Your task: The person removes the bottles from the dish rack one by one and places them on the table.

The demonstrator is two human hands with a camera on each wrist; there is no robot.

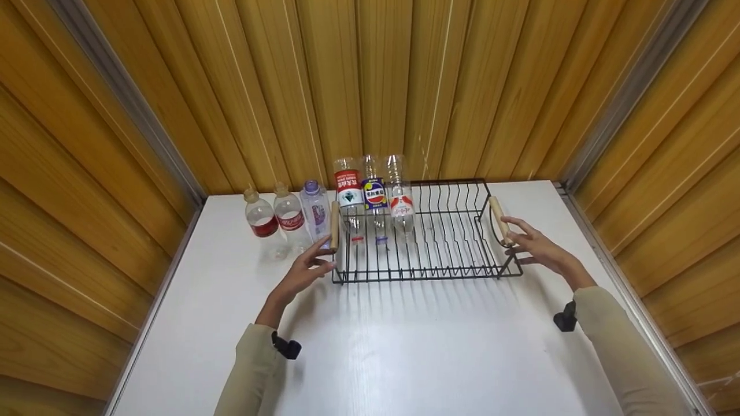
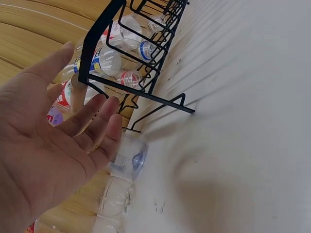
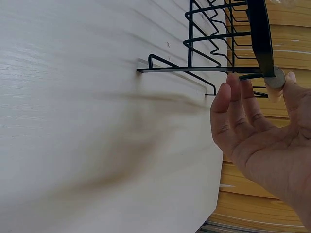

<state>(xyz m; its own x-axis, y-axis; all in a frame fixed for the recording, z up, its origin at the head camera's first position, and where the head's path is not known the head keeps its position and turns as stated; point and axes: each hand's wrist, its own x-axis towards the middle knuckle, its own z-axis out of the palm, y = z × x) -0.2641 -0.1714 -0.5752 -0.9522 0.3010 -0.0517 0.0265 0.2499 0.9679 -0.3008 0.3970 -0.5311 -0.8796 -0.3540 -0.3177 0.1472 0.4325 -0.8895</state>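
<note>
A black wire rack (image 1: 448, 276) with wooden handles stands on the white table. Three clear plastic bottles lean in its left half: one with a red and white label (image 1: 349, 190), one with a blue and yellow label (image 1: 374, 193), one with a red and white band (image 1: 401, 205). My left hand (image 1: 300, 277) is at the left handle (image 1: 335, 225), fingers loosely bent and spread from the thumb. At the right handle (image 1: 500, 221) is my right hand (image 1: 540, 248), its thumb and fingers on either side, relaxed. Neither hand visibly grips; exact contact is hard to tell.
Left of the rack stand two clear bottles with red labels (image 1: 265, 226) (image 1: 291, 220) and a purple-tinted bottle (image 1: 315, 211). Wood-patterned panels (image 1: 387, 86) close off the table's back and sides. Bare white table (image 1: 370, 346) lies in front of the rack.
</note>
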